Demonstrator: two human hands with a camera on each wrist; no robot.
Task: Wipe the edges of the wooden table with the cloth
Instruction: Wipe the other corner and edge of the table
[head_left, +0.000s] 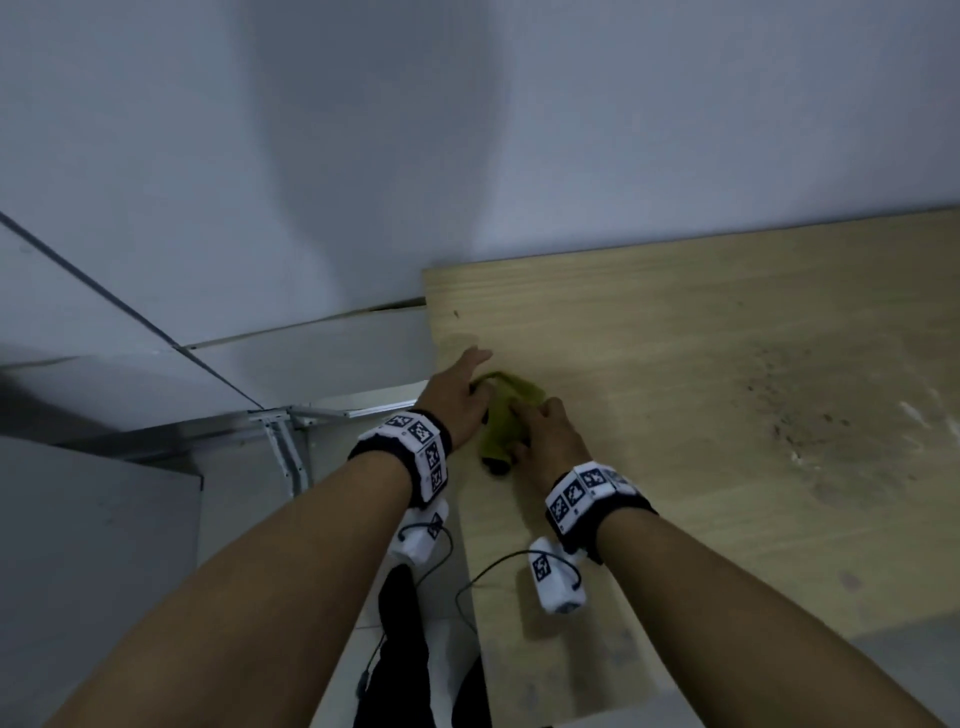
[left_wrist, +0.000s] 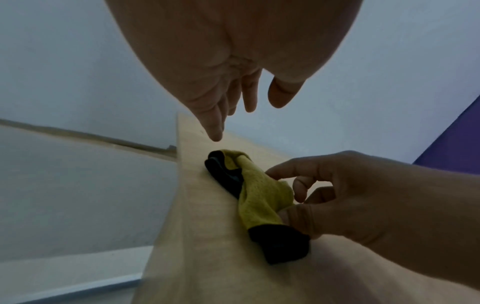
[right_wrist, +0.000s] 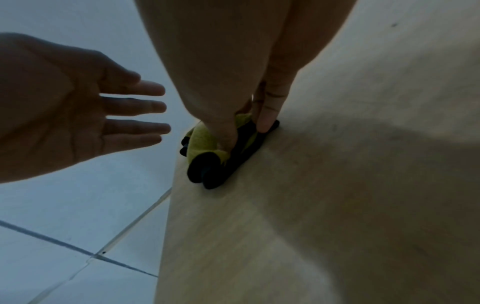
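Ideally, the cloth (head_left: 506, 415), pinched by the right hand (head_left: 545, 434) beside the splayed, empty left hand (head_left: 457, 397), is kept bunched and pressed along the wooden table (head_left: 675, 364) edge.

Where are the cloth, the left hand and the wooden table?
cloth (left_wrist: 262, 197): left wrist view, yellow middle fold.
left hand (right_wrist: 64, 107): right wrist view, open palm.
wooden table (head_left: 675, 338): head view, bare top.

Head view high, looking down, wrist views close and low, all sharing the cloth (head_left: 506, 415) at the table (head_left: 701, 364) edge
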